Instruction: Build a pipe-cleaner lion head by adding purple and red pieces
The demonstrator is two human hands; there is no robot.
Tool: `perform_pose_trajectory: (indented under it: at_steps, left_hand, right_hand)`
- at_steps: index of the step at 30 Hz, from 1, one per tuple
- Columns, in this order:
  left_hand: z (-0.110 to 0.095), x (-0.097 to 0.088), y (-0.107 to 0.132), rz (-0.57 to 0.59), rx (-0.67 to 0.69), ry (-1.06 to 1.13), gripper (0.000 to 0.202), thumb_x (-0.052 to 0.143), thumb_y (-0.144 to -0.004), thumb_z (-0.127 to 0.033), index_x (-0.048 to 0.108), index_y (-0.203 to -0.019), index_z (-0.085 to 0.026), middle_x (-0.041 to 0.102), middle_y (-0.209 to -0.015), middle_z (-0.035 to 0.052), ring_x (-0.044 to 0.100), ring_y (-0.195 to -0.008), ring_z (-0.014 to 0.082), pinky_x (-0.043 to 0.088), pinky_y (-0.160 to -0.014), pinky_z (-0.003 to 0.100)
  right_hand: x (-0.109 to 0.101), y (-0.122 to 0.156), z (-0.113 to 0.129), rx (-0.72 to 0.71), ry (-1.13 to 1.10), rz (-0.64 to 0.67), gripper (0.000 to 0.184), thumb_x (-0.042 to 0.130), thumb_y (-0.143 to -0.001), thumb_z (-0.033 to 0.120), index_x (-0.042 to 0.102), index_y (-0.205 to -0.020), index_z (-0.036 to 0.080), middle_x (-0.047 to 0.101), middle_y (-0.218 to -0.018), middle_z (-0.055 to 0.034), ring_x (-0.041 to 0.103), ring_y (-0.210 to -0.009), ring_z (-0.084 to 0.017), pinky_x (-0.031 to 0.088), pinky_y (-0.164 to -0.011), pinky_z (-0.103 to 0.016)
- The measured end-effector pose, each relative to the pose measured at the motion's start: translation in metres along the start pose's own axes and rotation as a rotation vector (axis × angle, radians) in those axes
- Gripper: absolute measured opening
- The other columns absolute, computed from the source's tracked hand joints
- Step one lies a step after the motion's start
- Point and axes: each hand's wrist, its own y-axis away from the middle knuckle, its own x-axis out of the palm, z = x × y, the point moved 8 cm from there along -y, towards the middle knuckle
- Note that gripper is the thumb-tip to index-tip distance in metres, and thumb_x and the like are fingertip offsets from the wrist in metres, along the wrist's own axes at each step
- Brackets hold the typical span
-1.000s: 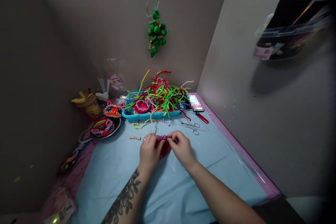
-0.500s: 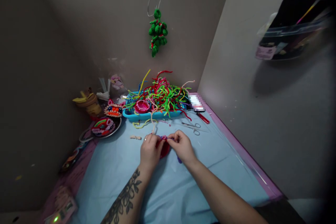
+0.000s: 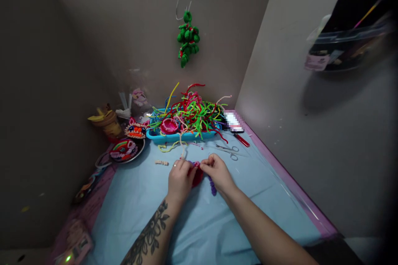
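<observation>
In the head view, a red piece is gripped over the tabletop by the fingers of the left hand. The right hand's fingers are pinched beside pink trim, their hold unclear, near a purple strip.

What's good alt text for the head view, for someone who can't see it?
A person's left hand holds a red piece, with the right hand close beside it, over a blue tablecloth. Behind, a blue tray overflows with colorful fuzzy stems; scissors lie nearer, toward the right, and a green ornament hangs above.
</observation>
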Motion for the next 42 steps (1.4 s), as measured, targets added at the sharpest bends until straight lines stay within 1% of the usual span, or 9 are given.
perform_pose_trajectory:
  at_steps: [6,14,20,23,27,31,33,35,42]
  left_hand:
    - [0.0,0.001,-0.001,0.019,-0.012,-0.006,0.017,0.054,-0.086,-0.024,0.051,-0.071,-0.02,0.054,-0.073,0.0025,0.05,-0.073,0.0184,0.041,-0.069,0.029]
    - [0.003,-0.002,-0.001,0.018,-0.032,0.025,0.013,0.056,-0.085,-0.023,0.053,-0.073,-0.02,0.055,-0.074,0.0028,0.052,-0.074,0.0186,0.042,-0.068,0.029]
    - [0.003,-0.003,-0.002,0.022,-0.039,0.046,0.013,0.057,-0.084,-0.023,0.052,-0.072,-0.02,0.055,-0.074,0.0022,0.052,-0.075,0.0183,0.042,-0.069,0.029]
    - [0.004,-0.002,-0.002,0.03,-0.051,0.054,0.013,0.057,-0.084,-0.022,0.053,-0.072,-0.02,0.055,-0.075,0.0023,0.052,-0.075,0.0181,0.042,-0.069,0.029]
    - [0.005,0.001,-0.001,0.046,-0.057,0.045,0.012,0.056,-0.084,-0.023,0.052,-0.073,-0.02,0.056,-0.075,0.0025,0.052,-0.075,0.0184,0.042,-0.069,0.029]
    - [0.006,0.003,0.0,0.063,-0.059,0.028,0.011,0.054,-0.085,-0.024,0.053,-0.075,-0.02,0.055,-0.076,0.0028,0.053,-0.075,0.0188,0.043,-0.069,0.03]
    - [0.006,0.003,0.0,0.062,-0.063,0.025,0.011,0.054,-0.085,-0.023,0.052,-0.075,-0.02,0.055,-0.076,0.0029,0.053,-0.076,0.019,0.043,-0.07,0.03]
    - [0.007,0.003,0.0,0.055,-0.068,0.024,0.011,0.054,-0.085,-0.023,0.052,-0.074,-0.02,0.055,-0.076,0.003,0.053,-0.076,0.019,0.043,-0.069,0.029]
    - [0.007,0.0,-0.001,0.037,-0.061,0.038,0.012,0.054,-0.086,-0.024,0.053,-0.074,-0.021,0.056,-0.076,0.003,0.054,-0.075,0.0187,0.043,-0.068,0.029]
  right_hand:
    - [0.0,0.0,-0.001,0.039,-0.008,0.02,0.033,0.065,-0.065,0.017,0.032,-0.067,0.023,0.052,-0.058,0.0082,0.049,-0.052,-0.011,0.041,-0.055,-0.023]
    - [-0.001,-0.002,0.005,-0.041,0.149,0.086,0.027,0.062,-0.07,0.017,0.036,-0.072,0.024,0.054,-0.063,0.0071,0.05,-0.058,-0.011,0.043,-0.06,-0.024]
    - [-0.001,-0.002,0.002,0.003,0.093,0.097,0.026,0.06,-0.07,0.017,0.035,-0.073,0.024,0.055,-0.064,0.0072,0.051,-0.058,-0.011,0.043,-0.06,-0.024]
    - [0.0,-0.002,0.002,0.001,0.112,0.101,0.027,0.061,-0.07,0.019,0.035,-0.073,0.024,0.055,-0.065,0.0069,0.052,-0.058,-0.012,0.044,-0.061,-0.024]
    - [0.0,-0.002,0.005,-0.058,0.242,0.089,0.025,0.059,-0.073,0.024,0.035,-0.073,0.024,0.055,-0.066,0.0058,0.053,-0.06,-0.013,0.046,-0.061,-0.026]
    - [0.001,0.002,0.012,-0.165,0.44,0.058,0.015,0.054,-0.079,0.026,0.04,-0.075,0.023,0.054,-0.07,0.0032,0.054,-0.066,-0.015,0.045,-0.064,-0.027]
    - [0.003,0.004,0.016,-0.205,0.538,0.048,0.011,0.055,-0.078,0.025,0.045,-0.078,0.022,0.055,-0.074,0.0016,0.055,-0.071,-0.016,0.045,-0.068,-0.028]
    - [0.005,0.005,0.018,-0.218,0.602,0.046,0.012,0.058,-0.075,0.024,0.048,-0.081,0.021,0.056,-0.076,0.001,0.056,-0.075,-0.017,0.045,-0.07,-0.029]
    - [0.004,0.005,0.022,-0.241,0.578,0.045,0.014,0.054,-0.075,0.017,0.051,-0.088,0.021,0.058,-0.085,-0.002,0.057,-0.081,-0.019,0.045,-0.077,-0.031]
